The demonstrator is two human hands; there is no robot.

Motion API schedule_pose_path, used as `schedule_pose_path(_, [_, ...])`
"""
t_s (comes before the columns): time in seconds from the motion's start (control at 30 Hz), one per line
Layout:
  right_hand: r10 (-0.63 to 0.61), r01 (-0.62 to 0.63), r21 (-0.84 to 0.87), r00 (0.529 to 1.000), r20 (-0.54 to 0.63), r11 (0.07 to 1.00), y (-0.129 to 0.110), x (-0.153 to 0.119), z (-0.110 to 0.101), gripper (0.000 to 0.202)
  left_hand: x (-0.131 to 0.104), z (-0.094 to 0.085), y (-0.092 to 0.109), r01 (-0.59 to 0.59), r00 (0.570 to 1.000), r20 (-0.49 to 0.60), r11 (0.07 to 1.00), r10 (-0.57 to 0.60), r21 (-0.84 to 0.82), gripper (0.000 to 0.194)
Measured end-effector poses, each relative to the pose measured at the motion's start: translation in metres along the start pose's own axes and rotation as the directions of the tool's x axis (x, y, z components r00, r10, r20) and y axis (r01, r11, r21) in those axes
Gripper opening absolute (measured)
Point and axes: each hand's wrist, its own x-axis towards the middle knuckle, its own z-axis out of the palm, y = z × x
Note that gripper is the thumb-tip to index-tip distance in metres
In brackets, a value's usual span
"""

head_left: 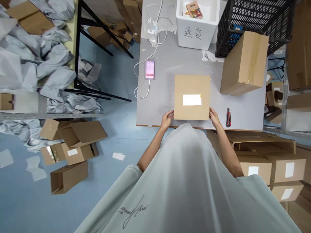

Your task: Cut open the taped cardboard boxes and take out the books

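A closed cardboard box [191,84] with a white label [192,100] on top sits near the front edge of the grey table [162,97]. My left hand [167,119] grips its lower left side, fingers partly tucked against the cardboard. On the opposite side, my right hand [214,117] holds the lower right edge, with some fingertips hidden by the box. A red and black utility knife [228,117] lies to the right of my right hand. The box's underside is out of sight.
A taller taped carton [252,63] stands at the table's right, by a black crate [257,22]. At the back is a white bin [198,34]. A phone [149,70] on a white cable lies left. Stacked cartons [255,165] stand below right; open boxes [70,178] lie on the floor.
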Motion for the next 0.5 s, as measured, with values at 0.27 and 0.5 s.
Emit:
schedule_pose_path(0.27, [0.056,-0.055,0.048,0.998,-0.017,0.997,0.006,0.002,-0.009,0.073,0.032,-0.005,0.013,0.069,0.998,0.004,0.997,-0.069,0.021,0.057])
schedule_pose_path(0.5, [0.08,-0.082,0.032,0.994,0.072,0.996,-0.01,-0.018,-0.008,0.068,0.014,0.0,0.029,0.014,0.992,0.122,0.999,-0.019,0.04,0.076])
